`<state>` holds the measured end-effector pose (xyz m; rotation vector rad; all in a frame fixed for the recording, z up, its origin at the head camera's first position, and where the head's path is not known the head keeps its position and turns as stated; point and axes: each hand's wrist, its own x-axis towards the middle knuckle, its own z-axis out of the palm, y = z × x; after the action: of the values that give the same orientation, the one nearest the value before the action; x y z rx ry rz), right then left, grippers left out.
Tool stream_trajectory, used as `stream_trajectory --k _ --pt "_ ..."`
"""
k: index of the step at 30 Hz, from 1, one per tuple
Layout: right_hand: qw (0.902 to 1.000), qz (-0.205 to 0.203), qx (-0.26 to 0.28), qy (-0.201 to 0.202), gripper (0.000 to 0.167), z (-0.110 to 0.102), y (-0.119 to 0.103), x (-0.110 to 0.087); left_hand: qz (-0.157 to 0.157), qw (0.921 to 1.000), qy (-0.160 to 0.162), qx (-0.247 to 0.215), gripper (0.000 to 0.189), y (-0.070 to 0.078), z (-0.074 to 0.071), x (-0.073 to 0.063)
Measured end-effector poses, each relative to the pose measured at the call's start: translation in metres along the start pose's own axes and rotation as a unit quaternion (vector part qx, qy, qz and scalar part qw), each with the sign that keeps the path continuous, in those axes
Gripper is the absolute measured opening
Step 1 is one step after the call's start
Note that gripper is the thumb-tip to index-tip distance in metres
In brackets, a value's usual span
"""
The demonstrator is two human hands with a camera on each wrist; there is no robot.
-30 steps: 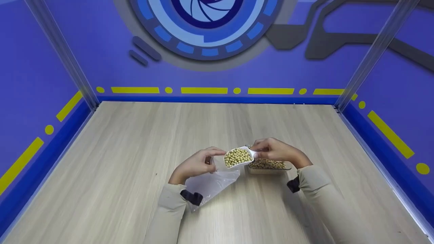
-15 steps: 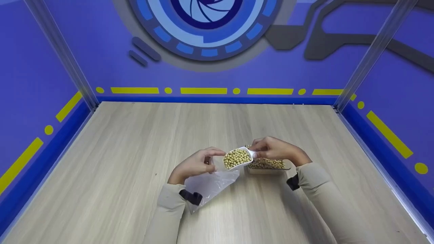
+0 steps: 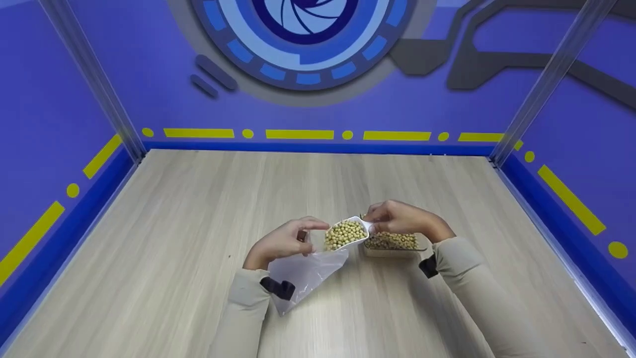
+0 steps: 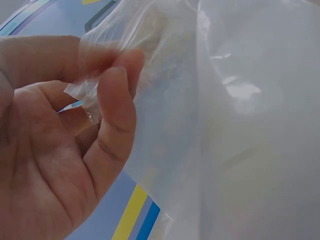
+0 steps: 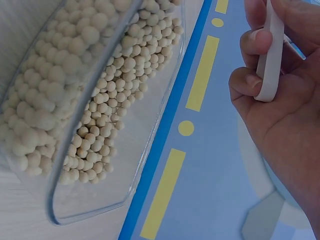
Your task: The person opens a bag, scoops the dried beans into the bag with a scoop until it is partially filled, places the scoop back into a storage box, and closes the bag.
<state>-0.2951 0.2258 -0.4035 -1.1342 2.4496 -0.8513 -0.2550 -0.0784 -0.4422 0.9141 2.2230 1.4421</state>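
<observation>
My left hand (image 3: pixel 281 243) pinches the edge of a clear plastic bag (image 3: pixel 305 278) between thumb and fingers, and the bag hangs down toward me. In the left wrist view the thin film of the bag (image 4: pixel 250 125) fills the right side. My right hand (image 3: pixel 405 219) grips the handle (image 5: pixel 271 60) of a white scoop (image 3: pixel 366 224). Round pale soybeans (image 3: pixel 346 233) heap the scoop, whose front lip points left and slightly down at the bag's mouth, close by my left fingertips.
Below my right hand stands a clear rectangular container (image 3: pixel 392 253) holding more soybeans (image 5: pixel 105 100). The light wood table (image 3: pixel 208 209) extends around it, bounded by blue panels (image 3: pixel 318 117) at the back and both sides.
The scoop has shifted slightly left and its front lip has dipped, with the beans sliding toward the lip. My left hand has drifted slightly left with the bag.
</observation>
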Motion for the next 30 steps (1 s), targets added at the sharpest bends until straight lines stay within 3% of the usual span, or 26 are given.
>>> stream_trajectory --k 22,30 --pt "0.9996 0.003 -0.028 -0.007 0.02 -0.004 -0.007 0.001 -0.001 0.9999 0.0 0.014 0.058 0.003 -0.002 0.002" --pt "0.9993 -0.006 -0.035 -0.008 0.021 -0.007 -0.011 0.001 -0.021 0.9997 -0.004 0.007 0.06 0.006 -0.003 0.003"
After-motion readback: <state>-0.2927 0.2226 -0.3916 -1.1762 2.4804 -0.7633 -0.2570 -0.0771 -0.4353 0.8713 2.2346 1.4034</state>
